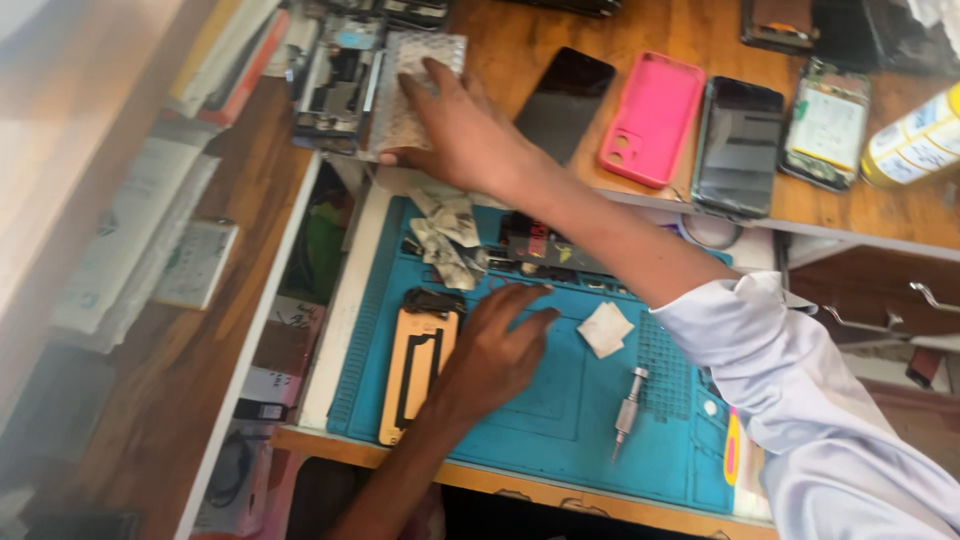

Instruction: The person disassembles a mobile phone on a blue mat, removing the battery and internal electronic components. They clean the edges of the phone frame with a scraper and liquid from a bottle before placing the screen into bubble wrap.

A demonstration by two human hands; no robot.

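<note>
Right hand reaching to twelve o'clock, palm flat, fingers spread, gripping nothing, pressing dimpled foil sheet, left hand resting open on ribbed blue rubber mat, holding nothing, beside flat orange-backed phone frame at nine o'clock

hands x2 | pink phone case x1 | blue mat x1 | screwdriver x1 | yellow bottle x1

Blue repair mat is showing beneath a white cloth square; a pink phone case is lying on brown wood

Bubble-wrap sheet + phone frame
Bubble wrap: silvery, flat on upper shelf, right hand pressing it. Frame: orange-edged, flat on blue mat, beside left hand.
</note>
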